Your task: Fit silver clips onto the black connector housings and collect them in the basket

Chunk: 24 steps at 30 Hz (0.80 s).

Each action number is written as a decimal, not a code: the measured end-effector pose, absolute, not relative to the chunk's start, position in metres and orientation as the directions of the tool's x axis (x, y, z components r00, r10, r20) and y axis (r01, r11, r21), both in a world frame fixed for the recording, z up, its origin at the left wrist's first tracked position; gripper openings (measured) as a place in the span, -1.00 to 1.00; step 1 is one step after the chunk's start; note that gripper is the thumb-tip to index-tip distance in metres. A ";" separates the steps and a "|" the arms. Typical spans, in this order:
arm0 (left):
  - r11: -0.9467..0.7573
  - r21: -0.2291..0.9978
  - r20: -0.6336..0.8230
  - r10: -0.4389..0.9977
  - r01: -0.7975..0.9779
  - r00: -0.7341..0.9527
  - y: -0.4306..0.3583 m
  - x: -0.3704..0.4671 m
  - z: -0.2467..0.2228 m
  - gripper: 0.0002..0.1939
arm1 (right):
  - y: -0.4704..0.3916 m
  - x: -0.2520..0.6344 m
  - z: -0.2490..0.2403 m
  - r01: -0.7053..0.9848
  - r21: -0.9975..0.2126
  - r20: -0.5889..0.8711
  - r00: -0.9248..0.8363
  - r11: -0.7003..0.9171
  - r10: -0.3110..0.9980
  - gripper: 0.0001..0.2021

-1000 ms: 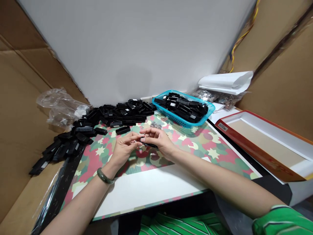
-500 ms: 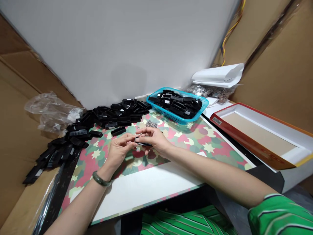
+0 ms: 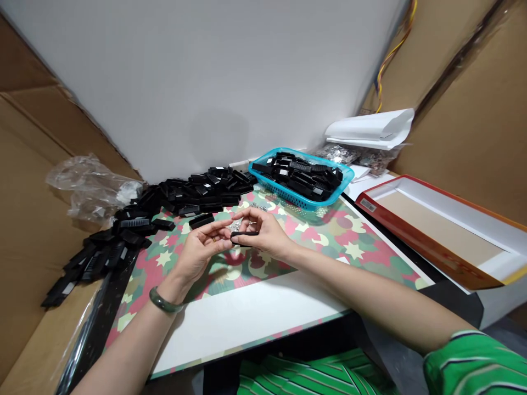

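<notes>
Over the middle of the patterned mat, my right hand grips a small, narrow black plastic piece, thumb along its near side. My left hand has its thumb and fingertips closed at the left end of this same piece, with the index finger stretched out above. Fingers partly hide the piece. Just behind the hands lies a little heap of tiny shiny metal parts. A single black piece rests on the mat beyond my left hand.
A long pile of similar black pieces runs along the back and left. More fill a blue basket at the back. An open red-edged box stands at right, near bagged metal parts. Clear plastic bags lie at left.
The black piece has turned in my right hand and now shows a narrow side. My left index finger has straightened above it. The view has shifted slightly.
</notes>
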<state>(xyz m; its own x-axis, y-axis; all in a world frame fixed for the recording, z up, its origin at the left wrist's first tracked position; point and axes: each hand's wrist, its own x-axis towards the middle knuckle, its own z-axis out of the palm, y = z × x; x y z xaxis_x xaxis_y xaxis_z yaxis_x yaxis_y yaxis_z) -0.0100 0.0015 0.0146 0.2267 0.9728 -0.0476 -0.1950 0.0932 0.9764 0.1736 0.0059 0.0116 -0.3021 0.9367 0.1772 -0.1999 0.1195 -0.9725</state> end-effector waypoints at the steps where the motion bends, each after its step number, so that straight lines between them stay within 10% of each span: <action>1: 0.065 0.979 -0.024 0.978 -0.193 0.209 0.001 -0.010 0.014 -0.52 | 0.007 0.174 0.011 -0.188 -0.970 0.207 -0.302 0.155 0.931 -0.62; 17: -0.203 0.976 0.211 0.968 -0.073 0.136 -0.002 -0.010 0.012 -0.50 | 0.006 0.180 0.010 -0.099 -0.925 0.380 -0.289 0.368 0.879 -0.61; 24: -0.385 0.923 0.383 0.916 -0.009 0.123 0.004 -0.016 0.014 -0.51 | 0.012 0.182 0.007 -0.052 -0.987 0.161 -0.367 0.152 0.916 -0.58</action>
<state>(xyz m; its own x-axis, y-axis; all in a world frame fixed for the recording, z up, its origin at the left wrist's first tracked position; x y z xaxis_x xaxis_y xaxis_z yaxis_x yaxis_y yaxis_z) -0.0156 0.0039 0.0138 0.1228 0.9155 0.3831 -0.0094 -0.3849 0.9229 0.1818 0.0118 0.0069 -0.3671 0.9162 0.1606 -0.0524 0.1520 -0.9870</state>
